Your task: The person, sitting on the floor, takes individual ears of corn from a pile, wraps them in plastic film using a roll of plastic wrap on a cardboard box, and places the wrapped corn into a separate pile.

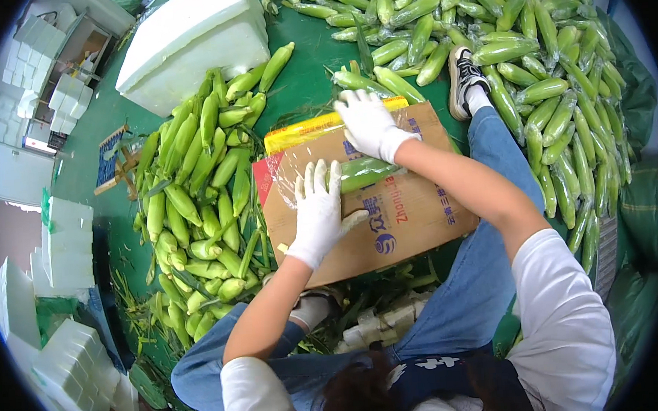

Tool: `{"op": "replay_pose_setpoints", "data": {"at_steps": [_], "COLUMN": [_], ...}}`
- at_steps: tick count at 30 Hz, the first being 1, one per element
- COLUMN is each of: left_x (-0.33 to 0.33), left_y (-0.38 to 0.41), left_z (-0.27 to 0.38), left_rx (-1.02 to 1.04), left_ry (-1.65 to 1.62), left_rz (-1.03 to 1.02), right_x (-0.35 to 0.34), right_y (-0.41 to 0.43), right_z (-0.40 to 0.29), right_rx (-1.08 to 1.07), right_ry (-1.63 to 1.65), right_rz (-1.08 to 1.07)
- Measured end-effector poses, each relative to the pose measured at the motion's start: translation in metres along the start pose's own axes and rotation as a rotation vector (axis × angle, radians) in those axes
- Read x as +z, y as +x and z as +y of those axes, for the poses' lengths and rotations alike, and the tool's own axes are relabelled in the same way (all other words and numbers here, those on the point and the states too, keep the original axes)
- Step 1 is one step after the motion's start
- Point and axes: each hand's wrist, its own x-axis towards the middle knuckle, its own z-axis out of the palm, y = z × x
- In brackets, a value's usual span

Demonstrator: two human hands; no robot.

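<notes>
A cardboard box [420, 217] printed with writing lies between my knees. On it rests an ear of corn in green husk [366, 173] with clear plastic film [288, 180] around it and to its left. My left hand [321, 214], in a white glove, lies at the ear's left end, fingers extended and thumb apart. Beyond the ear, my right hand [370, 125], also gloved, reaches over the film towards a yellow printed package [302, 132] at the box's far edge. Its fingertips are near that package; whether they pinch the film cannot be told.
Unwrapped corn ears [190, 157] are heaped at the left, film-wrapped ears [548, 96] at the right. A white foam box [200, 44] stands beyond the left heap. Husk scraps [423, 273] lie below the cardboard box. Several foam boxes [78, 362] stand at the far left.
</notes>
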Motion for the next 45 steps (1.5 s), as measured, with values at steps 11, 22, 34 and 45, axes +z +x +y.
{"op": "replay_pose_setpoints", "data": {"at_steps": [11,22,34,45], "left_x": [-0.002,-0.034,-0.045,-0.021], "left_y": [0.021,-0.13,0.036,-0.004], "left_z": [0.007,0.07,0.058,-0.274], "left_rx": [-0.334,-0.078,-0.888,-1.179], "left_ry": [-0.531,-1.366,-1.788,0.367], "left_rz": [-0.457,-1.707,0.692,0.451], "right_x": [0.017,-0.017,-0.159,-0.041], "right_y": [-0.008,-0.061,-0.172,-0.202], "right_z": [-0.026,-0.03,-0.068,0.387], "right_rx": [-0.394,-0.047,0.809,1.234], "right_ry": [0.573,1.11,1.631,1.012], "right_rz": [-0.828,-0.64,-0.532,-0.175]}}
